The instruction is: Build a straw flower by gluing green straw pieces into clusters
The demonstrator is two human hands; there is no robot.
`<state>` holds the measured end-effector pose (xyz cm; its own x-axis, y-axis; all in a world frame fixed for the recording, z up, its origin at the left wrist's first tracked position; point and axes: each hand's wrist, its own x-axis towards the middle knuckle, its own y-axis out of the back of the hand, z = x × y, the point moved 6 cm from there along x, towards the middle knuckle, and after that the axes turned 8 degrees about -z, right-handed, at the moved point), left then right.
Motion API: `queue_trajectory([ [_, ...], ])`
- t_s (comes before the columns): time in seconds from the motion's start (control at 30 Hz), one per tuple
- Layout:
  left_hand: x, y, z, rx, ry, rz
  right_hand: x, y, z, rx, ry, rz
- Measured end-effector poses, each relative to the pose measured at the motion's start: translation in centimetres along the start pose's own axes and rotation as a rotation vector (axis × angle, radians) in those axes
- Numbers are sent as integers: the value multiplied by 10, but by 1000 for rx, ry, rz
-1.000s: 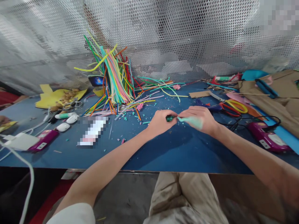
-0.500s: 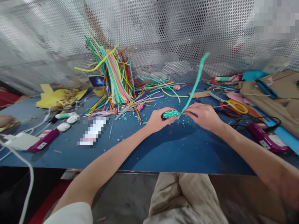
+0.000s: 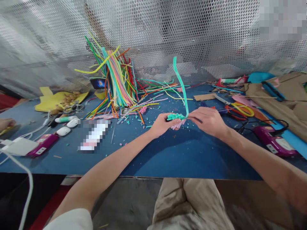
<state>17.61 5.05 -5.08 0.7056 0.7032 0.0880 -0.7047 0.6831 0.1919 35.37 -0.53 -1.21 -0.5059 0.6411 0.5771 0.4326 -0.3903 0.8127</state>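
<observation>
My left hand (image 3: pixel 163 125) is closed around a small cluster of teal and pink pipe-cleaner pieces (image 3: pixel 176 117), held just above the blue table. My right hand (image 3: pixel 207 119) meets it from the right, fingertips pinched at the lower end of a long teal pipe cleaner (image 3: pixel 181 84). That stem rises from the pinch and leans up to the left. Its exact join with the cluster is hidden by my fingers. Thin clear strands (image 3: pixel 230 109) run out to the right behind my right hand.
A tall bundle of coloured pipe cleaners (image 3: pixel 117 80) stands at the back left, with loose ones around it. Yellow-handled scissors (image 3: pixel 243 109) and a purple power strip (image 3: pixel 275 140) lie at right. Cables and another purple power strip (image 3: pixel 45 144) sit left, near another person's hand (image 3: pixel 6 124).
The long teal pipe cleaner has swung from leaning right to leaning left. Both hands stay nearly in place, and more pink shows under the cluster. Another person's hand has appeared at far left.
</observation>
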Motion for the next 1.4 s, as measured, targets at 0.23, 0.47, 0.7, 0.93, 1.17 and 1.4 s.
queue_trajectory([
  [0.23, 3, -3, -14, -256, 96, 7, -1, 7, -9, -63, 114, 16],
  [0.47, 3, -1, -21, -243, 176, -59, 2, 1, -5, 38, -67, -50],
  [0.7, -11, 13, 32, 551, -428, 26, 1, -4, 9, 227, -291, -120],
  [0.93, -14, -2, 37, 965, -620, -30, 1, -3, 3, 240, -255, -113],
  [1.17, -13, -1, 33, 932, -548, 8, -1, -10, 9, 273, -231, -140],
  [1.4, -7, 6, 26, 752, -368, 111, 0, -12, 4, 93, -84, -97],
])
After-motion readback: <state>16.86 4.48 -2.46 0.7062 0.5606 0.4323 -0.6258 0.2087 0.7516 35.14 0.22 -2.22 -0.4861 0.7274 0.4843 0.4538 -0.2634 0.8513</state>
